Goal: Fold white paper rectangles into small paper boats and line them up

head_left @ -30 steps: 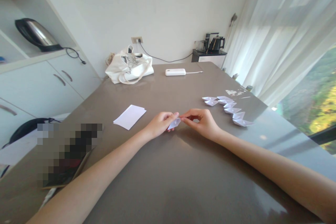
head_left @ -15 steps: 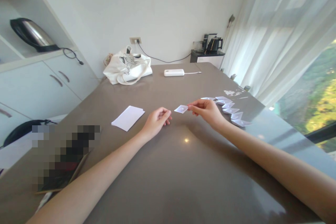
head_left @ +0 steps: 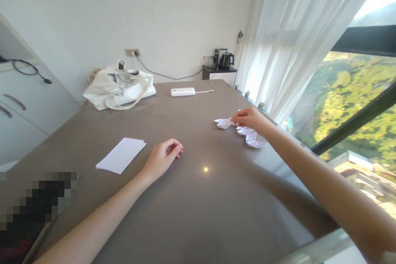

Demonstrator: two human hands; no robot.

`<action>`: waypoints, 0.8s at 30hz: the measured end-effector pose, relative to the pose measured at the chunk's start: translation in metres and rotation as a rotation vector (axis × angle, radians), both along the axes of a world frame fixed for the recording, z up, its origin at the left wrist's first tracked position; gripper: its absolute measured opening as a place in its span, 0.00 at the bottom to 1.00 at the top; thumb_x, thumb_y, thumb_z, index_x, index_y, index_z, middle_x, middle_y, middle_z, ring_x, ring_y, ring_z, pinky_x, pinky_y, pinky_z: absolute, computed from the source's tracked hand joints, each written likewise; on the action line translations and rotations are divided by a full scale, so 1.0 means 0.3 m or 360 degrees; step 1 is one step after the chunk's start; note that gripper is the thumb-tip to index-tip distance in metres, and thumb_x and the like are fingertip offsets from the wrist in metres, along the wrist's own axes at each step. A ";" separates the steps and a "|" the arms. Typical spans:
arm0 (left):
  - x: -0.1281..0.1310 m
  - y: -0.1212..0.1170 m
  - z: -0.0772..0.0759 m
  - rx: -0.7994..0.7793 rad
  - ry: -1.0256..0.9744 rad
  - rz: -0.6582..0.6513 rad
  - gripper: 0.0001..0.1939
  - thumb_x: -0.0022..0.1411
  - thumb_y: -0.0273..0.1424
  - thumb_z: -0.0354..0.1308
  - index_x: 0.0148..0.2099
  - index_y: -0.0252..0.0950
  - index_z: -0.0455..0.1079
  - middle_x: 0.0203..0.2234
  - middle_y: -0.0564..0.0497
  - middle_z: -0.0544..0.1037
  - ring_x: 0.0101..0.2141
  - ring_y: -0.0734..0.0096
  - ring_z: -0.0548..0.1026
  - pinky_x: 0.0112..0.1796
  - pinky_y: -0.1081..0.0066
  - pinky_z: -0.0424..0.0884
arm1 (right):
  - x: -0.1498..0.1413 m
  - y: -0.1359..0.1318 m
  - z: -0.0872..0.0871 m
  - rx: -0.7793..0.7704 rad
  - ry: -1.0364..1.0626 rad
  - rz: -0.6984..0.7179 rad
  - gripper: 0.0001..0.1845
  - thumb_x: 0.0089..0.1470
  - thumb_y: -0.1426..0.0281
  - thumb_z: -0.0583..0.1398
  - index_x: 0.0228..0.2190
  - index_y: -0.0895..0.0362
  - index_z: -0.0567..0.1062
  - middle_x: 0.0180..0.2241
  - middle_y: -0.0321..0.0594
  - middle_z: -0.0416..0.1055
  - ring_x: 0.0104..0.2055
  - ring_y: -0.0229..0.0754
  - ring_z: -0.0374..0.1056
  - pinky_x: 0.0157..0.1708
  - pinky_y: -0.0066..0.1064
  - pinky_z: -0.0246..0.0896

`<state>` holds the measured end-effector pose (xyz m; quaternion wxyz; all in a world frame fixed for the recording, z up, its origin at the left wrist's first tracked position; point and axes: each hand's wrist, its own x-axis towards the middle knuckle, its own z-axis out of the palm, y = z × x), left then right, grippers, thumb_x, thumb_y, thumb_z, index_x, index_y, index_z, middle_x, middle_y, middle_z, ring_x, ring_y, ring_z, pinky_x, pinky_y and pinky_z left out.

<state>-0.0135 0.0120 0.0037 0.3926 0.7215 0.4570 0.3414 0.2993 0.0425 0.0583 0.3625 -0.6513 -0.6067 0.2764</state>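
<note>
My right hand (head_left: pixel 252 119) reaches out to the right side of the grey table (head_left: pixel 198 206) and pinches a small folded white paper boat (head_left: pixel 224 123) that rests on or just above the tabletop. Beside it lies a row of other white paper boats (head_left: pixel 252 137), partly hidden by my hand. My left hand (head_left: pixel 163 157) rests on the table with its fingers loosely curled and nothing in it. A small stack of white paper sheets (head_left: pixel 121 160) lies to its left.
A white handbag (head_left: pixel 119 88) sits at the far left of the table, a white power bank (head_left: pixel 182 92) with a cable behind the middle. A kettle stand (head_left: pixel 220 61) is in the corner. White curtains and a large window run along the right.
My right hand carried the folded boat away from my left hand to the row of boats on the right. The left hand let go and stayed low. My head turned right.
</note>
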 end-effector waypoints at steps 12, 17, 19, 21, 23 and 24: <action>-0.004 0.019 -0.019 0.0087 0.0171 -0.0034 0.12 0.58 0.39 0.53 0.30 0.36 0.68 0.24 0.52 0.73 0.27 0.71 0.72 0.31 0.74 0.66 | 0.019 -0.003 -0.072 -0.0030 -0.0700 -0.0211 0.12 0.41 0.66 0.61 0.26 0.59 0.81 0.22 0.39 0.72 0.27 0.40 0.66 0.24 0.27 0.53; -0.003 0.020 -0.020 0.0106 0.0223 -0.0042 0.13 0.58 0.40 0.52 0.30 0.36 0.68 0.25 0.52 0.74 0.28 0.70 0.72 0.31 0.73 0.66 | 0.011 -0.010 -0.079 -0.0066 -0.0799 -0.0267 0.11 0.42 0.66 0.60 0.28 0.57 0.81 0.28 0.42 0.75 0.31 0.43 0.68 0.28 0.28 0.57; -0.002 0.020 -0.020 0.0106 0.0232 -0.0040 0.13 0.58 0.40 0.52 0.30 0.36 0.68 0.25 0.52 0.73 0.28 0.70 0.72 0.32 0.73 0.66 | 0.005 -0.016 -0.077 -0.0074 -0.0837 -0.0284 0.11 0.43 0.66 0.60 0.28 0.56 0.81 0.30 0.43 0.75 0.33 0.44 0.69 0.29 0.29 0.58; -0.001 0.019 -0.019 0.0110 0.0239 -0.0038 0.13 0.59 0.41 0.52 0.30 0.36 0.68 0.25 0.52 0.73 0.28 0.70 0.72 0.31 0.73 0.66 | -0.004 -0.022 -0.075 -0.0077 -0.0871 -0.0300 0.11 0.43 0.67 0.60 0.28 0.56 0.80 0.32 0.44 0.75 0.34 0.45 0.69 0.30 0.30 0.59; 0.000 0.018 -0.019 0.0126 0.0248 -0.0036 0.14 0.59 0.41 0.51 0.30 0.36 0.68 0.25 0.52 0.73 0.28 0.69 0.72 0.31 0.73 0.66 | -0.012 -0.027 -0.072 -0.0074 -0.0900 -0.0314 0.10 0.44 0.67 0.60 0.28 0.56 0.80 0.34 0.45 0.75 0.36 0.46 0.69 0.32 0.30 0.59; 0.000 0.018 -0.019 0.0135 0.0252 -0.0035 0.14 0.59 0.41 0.51 0.30 0.36 0.68 0.25 0.52 0.73 0.28 0.69 0.72 0.31 0.73 0.66 | -0.015 -0.028 -0.072 -0.0070 -0.0913 -0.0321 0.10 0.44 0.66 0.60 0.28 0.56 0.80 0.34 0.45 0.75 0.36 0.46 0.69 0.32 0.30 0.60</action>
